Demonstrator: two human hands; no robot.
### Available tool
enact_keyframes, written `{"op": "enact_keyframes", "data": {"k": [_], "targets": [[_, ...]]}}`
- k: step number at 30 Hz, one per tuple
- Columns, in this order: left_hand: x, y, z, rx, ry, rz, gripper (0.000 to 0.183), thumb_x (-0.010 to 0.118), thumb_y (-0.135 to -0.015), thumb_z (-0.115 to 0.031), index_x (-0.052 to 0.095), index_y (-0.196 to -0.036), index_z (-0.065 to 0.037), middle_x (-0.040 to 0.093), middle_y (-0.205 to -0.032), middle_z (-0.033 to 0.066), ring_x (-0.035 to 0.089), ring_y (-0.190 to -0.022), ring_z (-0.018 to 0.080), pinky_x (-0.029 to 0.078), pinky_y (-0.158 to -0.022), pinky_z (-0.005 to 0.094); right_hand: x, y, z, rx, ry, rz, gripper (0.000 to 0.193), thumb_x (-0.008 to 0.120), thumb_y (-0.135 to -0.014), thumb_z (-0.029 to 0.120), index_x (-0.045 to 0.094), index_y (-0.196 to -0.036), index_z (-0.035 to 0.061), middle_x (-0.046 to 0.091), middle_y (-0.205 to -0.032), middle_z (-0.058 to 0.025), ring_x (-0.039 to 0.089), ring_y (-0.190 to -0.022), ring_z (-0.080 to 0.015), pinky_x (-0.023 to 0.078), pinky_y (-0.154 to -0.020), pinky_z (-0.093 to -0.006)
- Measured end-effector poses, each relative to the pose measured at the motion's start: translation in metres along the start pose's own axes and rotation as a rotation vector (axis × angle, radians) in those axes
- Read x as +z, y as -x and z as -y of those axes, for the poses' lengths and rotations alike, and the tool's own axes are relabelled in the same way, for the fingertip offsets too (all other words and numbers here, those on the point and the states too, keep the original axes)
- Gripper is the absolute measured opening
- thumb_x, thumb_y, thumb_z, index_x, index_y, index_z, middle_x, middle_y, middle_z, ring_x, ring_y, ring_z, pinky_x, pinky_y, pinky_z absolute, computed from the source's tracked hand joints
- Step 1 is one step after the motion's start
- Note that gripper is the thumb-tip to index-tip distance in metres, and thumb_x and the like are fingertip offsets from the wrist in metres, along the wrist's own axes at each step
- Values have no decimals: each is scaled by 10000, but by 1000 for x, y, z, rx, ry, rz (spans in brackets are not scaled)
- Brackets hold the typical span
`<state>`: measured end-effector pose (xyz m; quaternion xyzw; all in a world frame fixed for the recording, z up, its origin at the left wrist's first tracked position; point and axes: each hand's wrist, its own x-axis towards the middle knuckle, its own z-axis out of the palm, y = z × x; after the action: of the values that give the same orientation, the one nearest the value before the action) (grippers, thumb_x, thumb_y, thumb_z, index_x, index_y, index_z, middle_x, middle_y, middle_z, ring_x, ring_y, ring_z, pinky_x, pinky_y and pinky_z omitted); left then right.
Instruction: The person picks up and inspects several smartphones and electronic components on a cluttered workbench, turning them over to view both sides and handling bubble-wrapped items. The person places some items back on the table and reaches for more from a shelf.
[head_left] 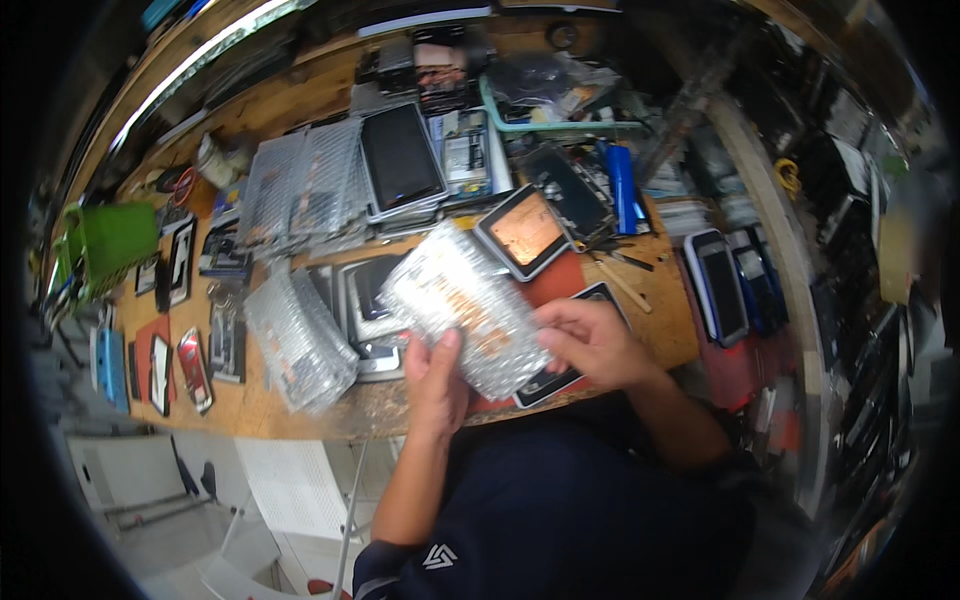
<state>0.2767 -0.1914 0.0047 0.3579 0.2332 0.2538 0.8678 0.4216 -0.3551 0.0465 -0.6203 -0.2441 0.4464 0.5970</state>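
Between my two hands is a clear bubble-wrap pouch (455, 295) with something flat and orange-tinged showing through it. My left hand (437, 382) grips its near left edge, thumb on top. At the right edge, my right hand (597, 343) pinches the pouch between thumb and fingers. Partly under the pouch and my right hand lies a dark flat device (545, 385) on a reddish mat (560, 284). Just beyond the pouch sits a tablet-like device (523, 233) with an orange-brown reflection on its screen. To the left rests a stack of bubble-wrapped packages (300, 340).
Further back are more bubble-wrapped sheets (300, 185), a black tablet (402, 155) and a pale green tray (490, 100) of parts. A blue cylinder (622, 185) stands at the right. A green basket (110, 240) and a red phone (195, 368) are on the left of the wooden table (270, 420).
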Motion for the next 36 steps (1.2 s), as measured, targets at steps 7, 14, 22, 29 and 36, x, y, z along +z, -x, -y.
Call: {"op": "enact_keyframes", "data": {"k": [7, 14, 22, 29, 36], "targets": [[-4, -7, 3, 39, -64, -166, 393, 636, -1010, -82, 483, -1362, 1, 623, -1291, 123, 622, -1165, 213, 499, -1032, 386, 4, -7, -9, -496, 560, -267, 147, 715, -943, 84, 716, -1052, -15, 678, -833, -67, 631, -671, -100, 485, -583, -262], [-16, -6, -3, 73, -103, -189, 416, 678, -992, -132, 506, -1344, 8, 652, -1269, 115, 645, -1150, 213, 520, -1022, 383, -73, -46, 10, -506, 1033, -784, 425, 804, -849, 231, 675, -1165, -20, 690, -1087, -164, 677, -933, -273, 548, -830, -389], [-17, -1, 1, 66, -96, -213, 378, 656, -989, -106, 522, -1323, 9, 655, -1257, 112, 650, -1134, 217, 529, -1004, 386, -84, -68, 23, -213, 1379, -609, 602, 829, -783, 336, 664, -1198, -67, 699, -1035, -229, 676, -974, -373, 519, -951, -471], [-32, 4, -5, 71, -13, -285, 360, 620, -979, -143, 540, -1300, 1, 652, -1239, 109, 643, -1151, 237, 532, -1003, 404, -126, -57, 54, -238, 532, -544, 513, 842, -789, 333, 719, -1106, -51, 724, -848, -130, 693, -762, -173, 558, -716, -313], [-29, 0, -5, -1, 59, -195, 358, 598, -972, -174, 557, -1284, -4, 652, -1222, 97, 636, -1155, 256, 525, -1013, 439, -111, -47, 55, -208, 641, -607, 457, 830, -820, 221, 684, -1151, -58, 728, -918, -106, 676, -781, -117, 549, -739, -269]]}}
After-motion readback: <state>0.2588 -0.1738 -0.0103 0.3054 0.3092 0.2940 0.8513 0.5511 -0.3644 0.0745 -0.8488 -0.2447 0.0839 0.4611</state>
